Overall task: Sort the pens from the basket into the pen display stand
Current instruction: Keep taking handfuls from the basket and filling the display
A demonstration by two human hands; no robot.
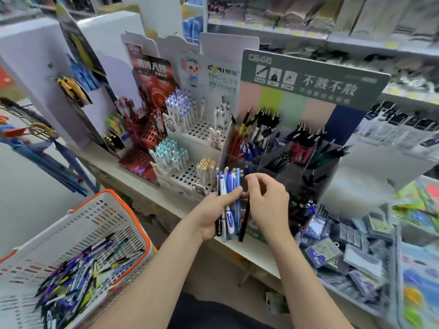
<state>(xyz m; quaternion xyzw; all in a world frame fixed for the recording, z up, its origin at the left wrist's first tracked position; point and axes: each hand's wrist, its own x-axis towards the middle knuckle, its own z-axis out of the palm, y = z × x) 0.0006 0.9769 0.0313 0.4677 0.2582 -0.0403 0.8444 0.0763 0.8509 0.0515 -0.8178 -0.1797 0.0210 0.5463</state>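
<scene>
Several pens [227, 210] clutched in left grip [212, 218]; right grip [268, 201] pinches black pen [244, 222] before stand [308, 96]

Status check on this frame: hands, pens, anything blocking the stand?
Left hand grips pen bundle. Right hand pinches dark pen beside it. Basket holds many pens; nothing blocks display stand.

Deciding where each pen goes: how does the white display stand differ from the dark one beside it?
The white stand holds pens upright in round holes; the dark stand lets them lean in open compartments. The white stand's pens are white-bodied; the dark stand's are black, blue and red. Both sit on one shelf.
</scene>
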